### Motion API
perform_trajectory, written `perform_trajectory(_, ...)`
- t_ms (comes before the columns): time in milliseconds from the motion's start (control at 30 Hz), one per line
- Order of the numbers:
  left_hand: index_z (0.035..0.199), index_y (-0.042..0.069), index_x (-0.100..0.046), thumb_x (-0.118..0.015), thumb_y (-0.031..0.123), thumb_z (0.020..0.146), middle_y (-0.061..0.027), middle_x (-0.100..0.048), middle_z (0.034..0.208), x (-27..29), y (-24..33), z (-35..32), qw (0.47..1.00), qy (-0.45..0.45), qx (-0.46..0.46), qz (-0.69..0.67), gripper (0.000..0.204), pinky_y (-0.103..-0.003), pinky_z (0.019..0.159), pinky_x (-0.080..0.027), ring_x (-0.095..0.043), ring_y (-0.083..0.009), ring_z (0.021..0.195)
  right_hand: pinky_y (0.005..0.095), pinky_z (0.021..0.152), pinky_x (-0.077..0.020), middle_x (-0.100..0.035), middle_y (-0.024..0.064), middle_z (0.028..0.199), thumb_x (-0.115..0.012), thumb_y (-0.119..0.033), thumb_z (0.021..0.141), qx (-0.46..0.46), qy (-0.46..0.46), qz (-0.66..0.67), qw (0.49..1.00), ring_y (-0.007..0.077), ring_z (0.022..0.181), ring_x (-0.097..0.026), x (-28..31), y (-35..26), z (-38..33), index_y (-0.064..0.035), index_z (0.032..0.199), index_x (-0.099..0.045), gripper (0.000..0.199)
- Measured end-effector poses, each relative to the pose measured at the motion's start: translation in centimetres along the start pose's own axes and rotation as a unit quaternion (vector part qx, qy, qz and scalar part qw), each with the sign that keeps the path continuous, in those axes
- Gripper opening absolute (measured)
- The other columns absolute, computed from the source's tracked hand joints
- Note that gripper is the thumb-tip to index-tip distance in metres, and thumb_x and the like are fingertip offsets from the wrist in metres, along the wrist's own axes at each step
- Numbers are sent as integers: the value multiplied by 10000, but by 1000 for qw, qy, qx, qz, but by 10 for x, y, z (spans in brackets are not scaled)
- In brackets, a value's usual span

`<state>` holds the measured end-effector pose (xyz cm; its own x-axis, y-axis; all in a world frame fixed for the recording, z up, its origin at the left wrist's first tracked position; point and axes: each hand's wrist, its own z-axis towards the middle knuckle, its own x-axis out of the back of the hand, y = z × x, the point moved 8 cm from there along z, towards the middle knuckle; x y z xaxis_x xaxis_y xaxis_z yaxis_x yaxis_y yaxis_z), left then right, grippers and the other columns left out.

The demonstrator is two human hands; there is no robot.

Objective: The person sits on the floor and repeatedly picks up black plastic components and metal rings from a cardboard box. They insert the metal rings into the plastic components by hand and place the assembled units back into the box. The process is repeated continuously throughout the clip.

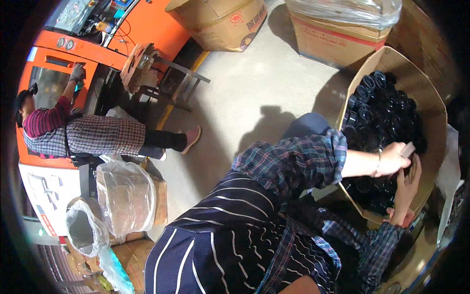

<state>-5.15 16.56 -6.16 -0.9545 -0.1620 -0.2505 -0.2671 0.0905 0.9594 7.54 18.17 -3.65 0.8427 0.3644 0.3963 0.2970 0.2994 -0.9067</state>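
Both of my hands are together over a large open carton [347, 105] on the right, which holds a heap of black round plastic parts [382, 108]. My left hand [389, 159], with a bracelet at its wrist, is closed on a small pale grey, block-like piece [407, 149]. Just below it, my right hand [407, 188] has its thumb and fingers bent toward each other. Something dark shows between them, too small to make out. The fingertips of both hands are close together. A red band [400, 216] shows near my right wrist.
A person [83, 132] in a checked apron stands at an orange machine [161, 24] on the left. A stool [171, 83] stands by it. Large cartons [225, 22] are at the back, one wrapped in plastic [338, 41]. Lower left are a bagged bin [83, 228] and a plastic-covered carton [127, 196].
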Motion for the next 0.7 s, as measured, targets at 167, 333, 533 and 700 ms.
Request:
perform_trajectory(167,1054,-16,-468,-665,134,840,-265,-601,917,-9,28,-11,978,9,-157,138,328,-466,753,-489,-604,-445,912,329,1066,-381,-490,167,1401,-446,-112,997,-157,96,-1,983,255,1284,-484,17,54,5,14,1419,-412,442)
perform_trajectory(333,1009,0,-462,-653,110,831,-239,-559,1023,-14,85,-36,885,-24,-399,238,283,-490,813,-480,-573,-441,954,311,1022,-410,-551,163,1289,-452,-170,1001,-192,95,92,972,234,1207,-523,30,85,4,15,1369,-450,412)
perform_trajectory(533,1033,7,-504,-649,207,867,-220,-619,895,-1,72,-12,969,-53,-167,174,297,-463,730,-508,-638,-396,863,339,1006,-420,-589,179,1253,-537,-292,982,-65,103,-198,973,266,1182,-540,34,32,9,17,1352,-460,489)
perform_trajectory(700,1106,10,-592,-597,250,934,-107,-629,964,1,42,-4,989,-145,7,5,295,-323,758,-517,-632,-188,874,344,850,-517,-637,154,1125,-794,-254,752,-2,71,-205,976,230,998,-630,13,-25,4,-43,1293,-522,641)
